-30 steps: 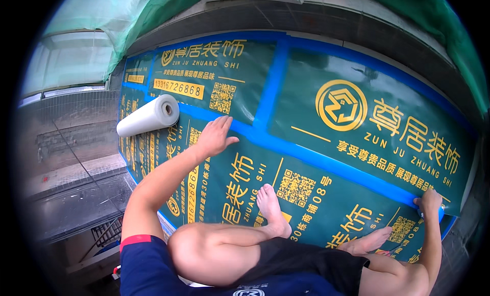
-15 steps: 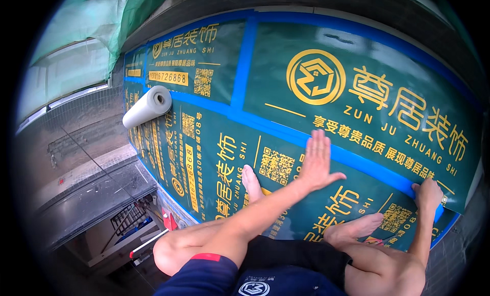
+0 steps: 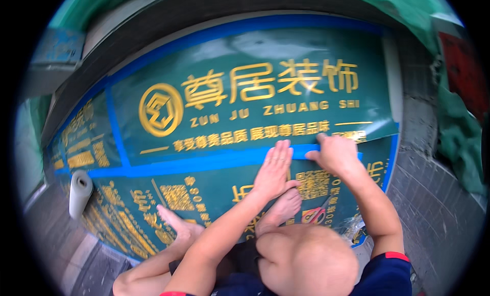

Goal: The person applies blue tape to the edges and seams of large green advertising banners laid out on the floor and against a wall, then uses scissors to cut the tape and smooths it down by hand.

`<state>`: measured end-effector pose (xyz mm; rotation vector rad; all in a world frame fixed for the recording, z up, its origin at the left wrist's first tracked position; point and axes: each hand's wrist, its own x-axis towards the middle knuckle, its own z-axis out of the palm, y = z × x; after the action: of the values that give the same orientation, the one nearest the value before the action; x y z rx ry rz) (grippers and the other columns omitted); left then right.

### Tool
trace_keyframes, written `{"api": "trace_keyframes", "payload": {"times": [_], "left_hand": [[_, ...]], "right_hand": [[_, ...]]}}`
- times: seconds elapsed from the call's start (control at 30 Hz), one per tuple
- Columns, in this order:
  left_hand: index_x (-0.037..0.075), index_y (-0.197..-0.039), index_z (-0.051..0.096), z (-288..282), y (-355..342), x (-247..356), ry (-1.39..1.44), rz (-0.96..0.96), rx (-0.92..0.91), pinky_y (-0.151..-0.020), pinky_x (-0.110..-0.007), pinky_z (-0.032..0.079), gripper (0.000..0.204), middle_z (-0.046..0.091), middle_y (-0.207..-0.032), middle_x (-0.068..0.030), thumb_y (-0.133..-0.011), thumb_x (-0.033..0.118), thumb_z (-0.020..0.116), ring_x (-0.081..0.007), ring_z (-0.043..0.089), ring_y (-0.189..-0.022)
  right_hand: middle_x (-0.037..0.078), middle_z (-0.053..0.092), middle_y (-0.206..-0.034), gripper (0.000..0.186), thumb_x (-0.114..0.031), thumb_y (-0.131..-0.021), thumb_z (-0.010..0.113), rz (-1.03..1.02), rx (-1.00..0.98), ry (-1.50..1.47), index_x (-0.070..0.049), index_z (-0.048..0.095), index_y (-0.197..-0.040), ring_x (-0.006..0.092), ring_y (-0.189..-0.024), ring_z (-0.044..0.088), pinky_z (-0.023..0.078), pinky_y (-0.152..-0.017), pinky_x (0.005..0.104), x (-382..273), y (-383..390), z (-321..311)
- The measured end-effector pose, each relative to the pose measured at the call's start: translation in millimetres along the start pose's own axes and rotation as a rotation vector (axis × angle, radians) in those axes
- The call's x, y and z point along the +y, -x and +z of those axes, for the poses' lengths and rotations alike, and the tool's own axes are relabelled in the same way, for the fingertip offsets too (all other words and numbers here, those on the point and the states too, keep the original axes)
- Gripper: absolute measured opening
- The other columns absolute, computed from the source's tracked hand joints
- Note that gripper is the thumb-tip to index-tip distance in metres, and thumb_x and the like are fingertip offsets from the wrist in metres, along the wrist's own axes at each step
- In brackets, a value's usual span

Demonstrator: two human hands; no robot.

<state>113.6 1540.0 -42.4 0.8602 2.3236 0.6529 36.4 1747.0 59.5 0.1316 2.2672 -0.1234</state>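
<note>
A strip of blue tape (image 3: pixel 204 163) runs along the seam between green printed sheets (image 3: pixel 214 46) on the floor. My left hand (image 3: pixel 275 171) lies with fingers extended, its fingertips over the tape. Just right of it, my right hand (image 3: pixel 334 153) is curled on the same tape, thumb and index finger at its edges. A short blue end of tape shows past that hand. Its other fingers are hidden from view. Beyond the right hand, the upper sheet's corner overlaps the lower sheet.
A white roll (image 3: pixel 80 194) stands at the left on the sheets. Near my bare feet (image 3: pixel 286 206) lie red-handled scissors (image 3: pixel 313 214) and crumpled clear plastic (image 3: pixel 356 228). Grey tiled floor (image 3: pixel 429 194) borders the sheets at right; green netting (image 3: pixel 459 143) hangs beyond.
The view has swung to the right. My left hand has come closer to the right hand, along the tape. The right hand stays on the tape near the sheet's right end.
</note>
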Motion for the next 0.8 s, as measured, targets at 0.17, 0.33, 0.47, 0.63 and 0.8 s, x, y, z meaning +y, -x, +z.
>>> {"api": "trace_keyframes", "payload": {"times": [0.17,0.33,0.47,0.63,0.8], "left_hand": [[-0.007,-0.158,0.012,-5.0,1.6,7.4,-0.14,-0.051,-0.071,-0.126,-0.051,0.008,0.118,0.005,-0.167,-0.0255,-0.083,0.071,0.06,-0.0403,0.001,-0.156],[-0.008,-0.158,0.007,-1.5,-0.9,12.0,-0.216,-0.06,-0.061,-0.125,-0.053,0.006,0.123,0.004,-0.166,-0.0282,-0.083,0.074,0.058,-0.0431,0.0,-0.155],[-0.009,-0.157,0.005,-3.7,0.9,10.3,-0.239,-0.053,-0.078,-0.125,-0.054,0.005,0.122,0.002,-0.166,-0.0292,-0.084,0.073,0.057,-0.0438,-0.001,-0.155],[-0.01,-0.157,0.005,2.7,-3.7,12.1,-0.251,-0.058,-0.045,-0.125,-0.054,0.006,0.12,0.004,-0.166,-0.03,-0.086,0.072,0.057,-0.0454,0.001,-0.155],[-0.01,-0.157,0.011,3.8,-18.3,12.8,-0.248,0.051,-0.065,-0.125,-0.053,0.007,0.117,0.006,-0.166,-0.0286,-0.087,0.074,0.052,-0.0437,0.004,-0.155]], "right_hand": [[0.024,0.073,-0.097,0.084,-0.064,-0.081,0.073,-0.211,-0.072,-0.305,-0.003,0.05,-0.132,0.0423,-0.095,0.07,0.055,-0.078,0.0502,44.0,19.5,1.2],[0.026,0.071,-0.1,0.083,-0.065,-0.08,0.074,-0.335,-0.13,-0.524,0.0,0.049,-0.125,0.0466,-0.094,0.068,0.054,-0.081,0.0508,85.7,33.4,11.6],[0.023,0.072,-0.093,0.073,-0.068,-0.08,0.07,-0.281,-0.07,-0.246,-0.002,0.062,-0.109,0.0421,-0.089,0.071,0.056,-0.079,0.0494,105.9,38.9,-11.5],[0.019,0.074,-0.091,0.074,-0.073,-0.074,0.071,-0.017,-0.003,-0.01,-0.004,0.07,-0.099,0.0339,-0.089,0.073,0.057,-0.08,0.0448,162.0,32.2,-16.4],[0.017,0.074,-0.09,0.074,-0.074,-0.074,0.071,-0.014,-0.034,-0.039,-0.005,0.07,-0.1,0.0356,-0.091,0.072,0.056,-0.081,0.0453,167.2,34.8,-18.3]]}}
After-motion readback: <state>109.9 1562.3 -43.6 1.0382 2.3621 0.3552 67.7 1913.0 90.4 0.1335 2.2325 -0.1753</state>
